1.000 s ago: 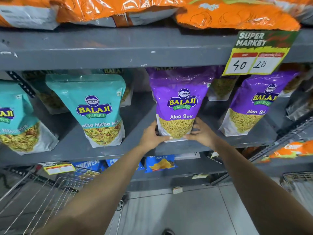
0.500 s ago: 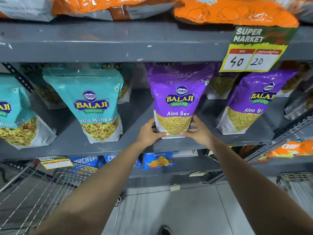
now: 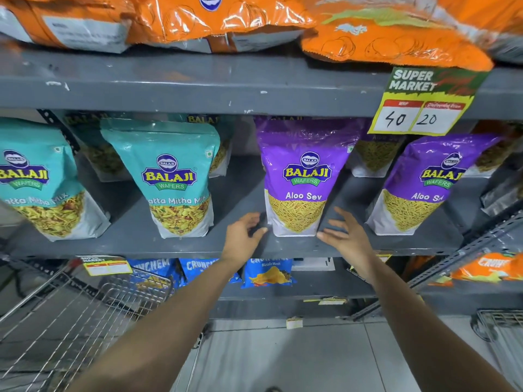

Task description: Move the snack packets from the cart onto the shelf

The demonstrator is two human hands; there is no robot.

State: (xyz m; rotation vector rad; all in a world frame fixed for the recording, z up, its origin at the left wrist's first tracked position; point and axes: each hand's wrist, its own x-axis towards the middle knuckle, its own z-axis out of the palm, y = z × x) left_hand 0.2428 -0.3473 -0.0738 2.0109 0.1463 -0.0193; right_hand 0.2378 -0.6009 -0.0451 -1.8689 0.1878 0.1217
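Observation:
A purple Aloo Sev packet (image 3: 304, 179) stands upright on the grey middle shelf (image 3: 198, 246). My left hand (image 3: 242, 236) hovers just off its lower left corner with fingers spread, holding nothing. To the lower right of the packet, my right hand (image 3: 343, 236) is also spread and a little clear of it. A second purple Aloo Sev packet (image 3: 424, 182) leans at the right. Two teal Khatta Mitha Mix packets (image 3: 175, 179) (image 3: 39, 182) stand to the left. The wire cart (image 3: 70, 315) is at the lower left; I see no packets in its visible part.
Orange snack bags (image 3: 226, 18) fill the shelf above, and a price tag (image 3: 421, 108) hangs from its edge. Blue chip packets (image 3: 268, 271) sit on the lower shelf. Another wire basket (image 3: 501, 329) stands at the lower right. Grey tiled floor (image 3: 283, 357) lies below.
Both hands have let go of the middle Aloo Sev packet and pulled back slightly with fingers spread. The packet now stands on the shelf by itself.

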